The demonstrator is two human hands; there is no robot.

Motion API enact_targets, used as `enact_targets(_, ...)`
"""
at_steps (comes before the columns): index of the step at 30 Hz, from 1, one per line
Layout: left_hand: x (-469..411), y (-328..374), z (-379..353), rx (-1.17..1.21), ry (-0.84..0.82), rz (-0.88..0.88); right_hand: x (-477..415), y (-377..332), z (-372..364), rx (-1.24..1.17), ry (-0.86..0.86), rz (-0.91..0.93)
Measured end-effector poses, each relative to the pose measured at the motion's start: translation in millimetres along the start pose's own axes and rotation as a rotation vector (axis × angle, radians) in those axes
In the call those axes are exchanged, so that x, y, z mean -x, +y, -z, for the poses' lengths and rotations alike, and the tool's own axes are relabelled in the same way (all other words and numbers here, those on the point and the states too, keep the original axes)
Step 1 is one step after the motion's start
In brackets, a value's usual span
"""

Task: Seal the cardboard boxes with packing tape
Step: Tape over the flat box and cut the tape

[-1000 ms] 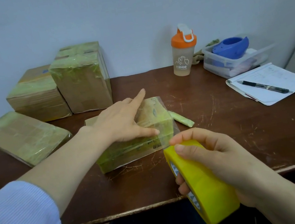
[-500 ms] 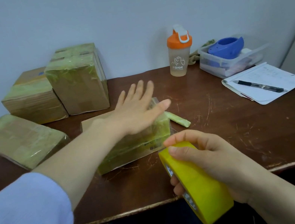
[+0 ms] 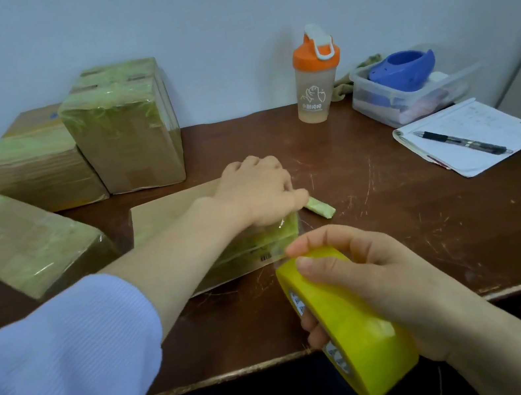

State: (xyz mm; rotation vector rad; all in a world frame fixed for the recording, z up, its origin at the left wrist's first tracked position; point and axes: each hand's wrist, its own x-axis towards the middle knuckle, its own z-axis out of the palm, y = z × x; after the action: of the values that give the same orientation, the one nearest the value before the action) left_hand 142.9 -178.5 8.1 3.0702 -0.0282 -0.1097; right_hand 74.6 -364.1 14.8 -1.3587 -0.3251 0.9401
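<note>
A flat cardboard box (image 3: 164, 211) lies in the middle of the brown table (image 3: 430, 219), its near side and right end wrapped in yellowish tape. My left hand (image 3: 258, 190) lies on the box's right end, with fingers curled over the far edge and the thumb on the near side. A yellow roll of packing tape (image 3: 347, 324) is gripped by my right hand (image 3: 374, 278) just in front of the box's near right corner, above the table's front edge. Whether a strip runs from the roll to the box is hard to tell.
Three taped boxes stand at the left: a low one (image 3: 36, 160), a tall one (image 3: 125, 130), a long one (image 3: 16, 243). A tape scrap (image 3: 320, 207) lies right of the box. At the back right are a shaker bottle (image 3: 317, 82), a plastic tub (image 3: 408, 94) and a notepad with pen (image 3: 471, 135).
My left hand went from lying flat on the box's top to curling its fingers over the right end. The roll in my right hand stayed near the box's corner.
</note>
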Motion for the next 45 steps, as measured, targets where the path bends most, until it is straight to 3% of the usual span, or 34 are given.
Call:
enact_targets(7, 15.3, 6.2, -4.2, -0.116, 0.085, -0.221, -1.2, -1.7, -0.1, -0.004, -0.002, 0.001)
enact_targets(12, 19.6, 7.0, -7.2, -0.08, 0.049, -0.196, -5.2, -3.1, 2.3, 0.011, 0.011, -0.003)
enact_targets(16, 13.8, 2.3, -0.5, 0.083, -0.111, -0.113, -5.5, -3.4, 0.0, 0.023, 0.004, -0.017)
enact_targets(19, 13.5, -1.3, -5.7, -0.025, -0.034, -0.028, -8.5, -2.5, -0.5, 0.028, 0.003, -0.035)
enact_targets(22, 12.2, 1.7, -8.4, -0.052, 0.053, -0.061, -9.2, -4.6, 0.1, 0.035, -0.004, -0.027)
enact_targets(29, 15.1, 1.1, -5.8, -0.026, -0.009, -0.169, -9.6, -4.6, -0.1, 0.014, 0.006, -0.022)
enact_targets(33, 5.1, -2.9, 4.9, 0.22, -0.055, -0.039, -6.8, -4.9, 0.0, -0.001, -0.018, -0.011)
enact_targets(36, 4.9, -5.8, -3.5, 0.022, -0.029, 0.07, -9.1, -3.6, 3.0, -0.003, -0.007, -0.019)
enact_targets(42, 24.8, 1.7, -9.3, -0.021, 0.149, -0.012, -8.1, -4.8, 4.9, -0.012, -0.019, -0.014)
enact_targets(45, 33.0, 10.0, -17.6, -0.095, 0.1, -0.068, -11.1, -3.4, 6.5, 0.0, -0.011, -0.017)
